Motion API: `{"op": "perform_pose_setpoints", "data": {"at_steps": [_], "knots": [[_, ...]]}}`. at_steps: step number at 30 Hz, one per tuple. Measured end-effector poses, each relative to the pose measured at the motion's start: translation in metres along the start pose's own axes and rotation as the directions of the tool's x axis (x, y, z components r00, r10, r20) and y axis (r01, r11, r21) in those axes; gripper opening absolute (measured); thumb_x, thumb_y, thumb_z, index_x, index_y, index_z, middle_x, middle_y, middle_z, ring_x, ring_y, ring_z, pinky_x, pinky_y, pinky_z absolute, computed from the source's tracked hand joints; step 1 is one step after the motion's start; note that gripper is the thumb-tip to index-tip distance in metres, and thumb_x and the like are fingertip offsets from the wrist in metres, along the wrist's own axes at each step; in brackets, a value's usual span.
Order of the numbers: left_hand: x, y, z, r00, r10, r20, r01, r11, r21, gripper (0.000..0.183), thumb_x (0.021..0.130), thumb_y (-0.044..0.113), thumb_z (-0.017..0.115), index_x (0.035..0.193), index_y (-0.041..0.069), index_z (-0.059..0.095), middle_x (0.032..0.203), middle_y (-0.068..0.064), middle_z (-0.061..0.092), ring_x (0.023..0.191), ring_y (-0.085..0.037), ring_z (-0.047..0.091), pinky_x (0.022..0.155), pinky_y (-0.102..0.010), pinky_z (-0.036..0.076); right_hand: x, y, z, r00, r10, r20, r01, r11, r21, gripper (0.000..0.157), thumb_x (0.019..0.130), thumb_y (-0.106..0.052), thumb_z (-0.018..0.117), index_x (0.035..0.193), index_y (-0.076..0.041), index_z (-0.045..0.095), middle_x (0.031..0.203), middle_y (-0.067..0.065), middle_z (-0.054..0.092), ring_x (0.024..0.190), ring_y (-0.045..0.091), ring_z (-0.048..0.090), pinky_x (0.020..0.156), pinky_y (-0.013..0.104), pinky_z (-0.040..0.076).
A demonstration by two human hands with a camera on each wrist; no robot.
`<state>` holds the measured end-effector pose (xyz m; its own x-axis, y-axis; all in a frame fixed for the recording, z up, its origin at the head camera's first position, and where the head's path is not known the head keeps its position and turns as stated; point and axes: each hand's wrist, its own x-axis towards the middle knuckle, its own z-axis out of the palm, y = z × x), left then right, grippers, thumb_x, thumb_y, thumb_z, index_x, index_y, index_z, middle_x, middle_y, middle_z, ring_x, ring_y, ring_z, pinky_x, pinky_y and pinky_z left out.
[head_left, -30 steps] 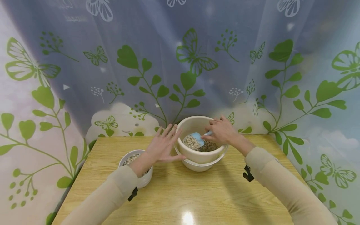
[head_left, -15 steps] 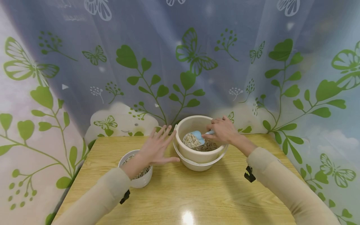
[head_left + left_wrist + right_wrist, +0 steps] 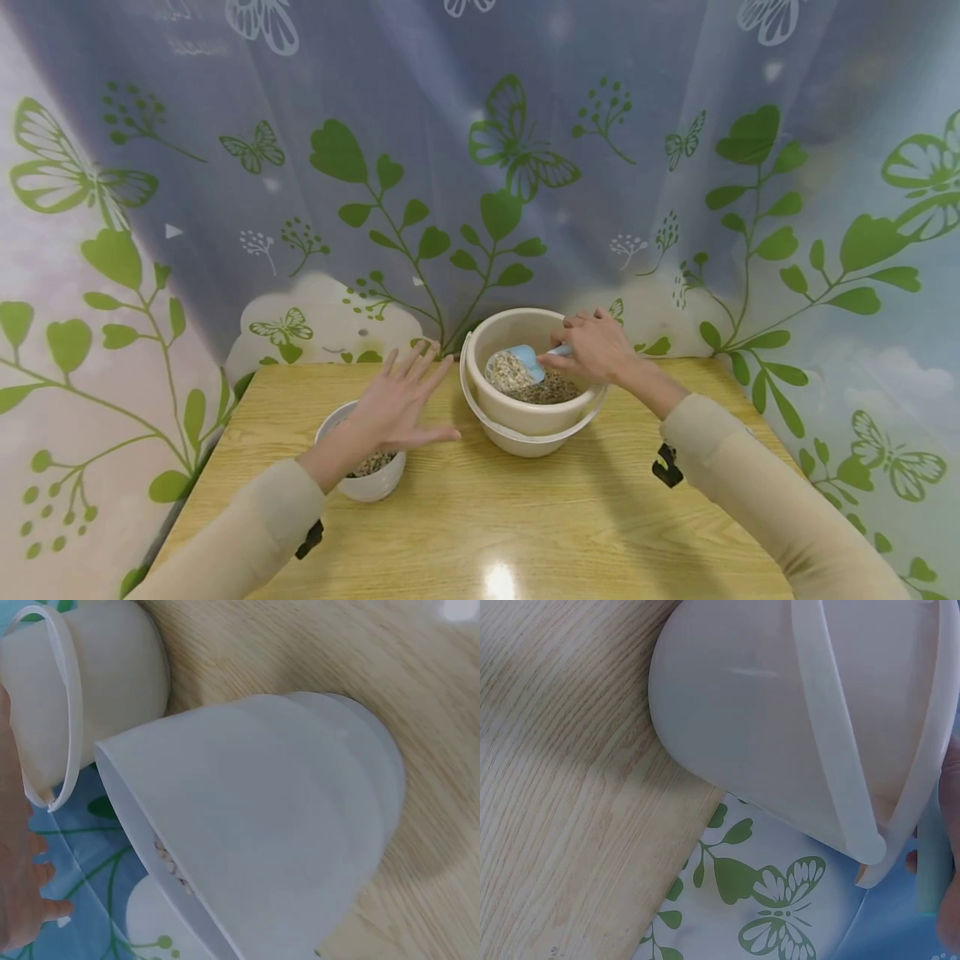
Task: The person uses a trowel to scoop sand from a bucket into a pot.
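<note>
My right hand [image 3: 592,346] grips the handle of a light blue scoop [image 3: 530,363] inside a cream bucket [image 3: 534,415]. Pale, flaky grain fills the scoop's bowl, and darker grain [image 3: 557,388] covers the bucket's bottom. In the right wrist view the scoop's handle [image 3: 934,859] sticks out past the bucket rim, with fingers curled round it. My left hand [image 3: 390,408], fingers spread, hovers above a white bowl [image 3: 377,485] and holds nothing. That bowl contains mixed grain [image 3: 372,464], partly hidden under the hand and wrist.
The bucket's white carrying handle [image 3: 525,436] hangs down round its front. Both containers stand on a wood-grain table [image 3: 480,517]. A printed curtain [image 3: 420,167] with leaves and butterflies rises behind the table's back edge and along its sides.
My left hand has moved left, away from the bucket's rim to above the white bowl. The right hand and the loaded scoop have stayed almost in place.
</note>
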<state>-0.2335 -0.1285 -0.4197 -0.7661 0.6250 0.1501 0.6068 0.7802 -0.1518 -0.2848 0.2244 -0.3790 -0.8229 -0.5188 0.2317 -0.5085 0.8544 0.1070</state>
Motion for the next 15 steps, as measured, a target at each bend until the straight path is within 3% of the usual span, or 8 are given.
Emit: {"op": "perform_pose_setpoints", "data": {"at_steps": [8,15], "knots": [[-0.018,-0.009,0.004,1.000,-0.019,-0.011,0.018,0.999,-0.035,0.113,0.088,0.086,0.052,0.170,0.015,0.022,0.177,-0.018,0.021,0.164,-0.040,0.023,0.132,-0.066,0.024,0.000,0.000,-0.006,0.999,0.036,0.041,-0.037,0.999,0.031,0.046,0.096,-0.064,0.066,0.109,-0.022,0.080,0.100,0.005,0.076,0.090,0.023,0.064,0.079,0.036,0.037],[-0.033,-0.017,0.004,0.999,-0.030,-0.027,0.029,0.999,-0.031,0.112,0.088,0.086,0.053,0.170,0.015,0.024,0.177,-0.016,0.022,0.164,-0.039,0.025,0.131,-0.064,0.027,0.000,0.001,-0.011,0.998,0.047,0.038,-0.049,0.997,0.064,0.044,0.094,-0.064,0.068,0.103,-0.022,0.080,0.091,0.003,0.073,0.083,0.021,0.062,0.077,0.036,0.035]]}}
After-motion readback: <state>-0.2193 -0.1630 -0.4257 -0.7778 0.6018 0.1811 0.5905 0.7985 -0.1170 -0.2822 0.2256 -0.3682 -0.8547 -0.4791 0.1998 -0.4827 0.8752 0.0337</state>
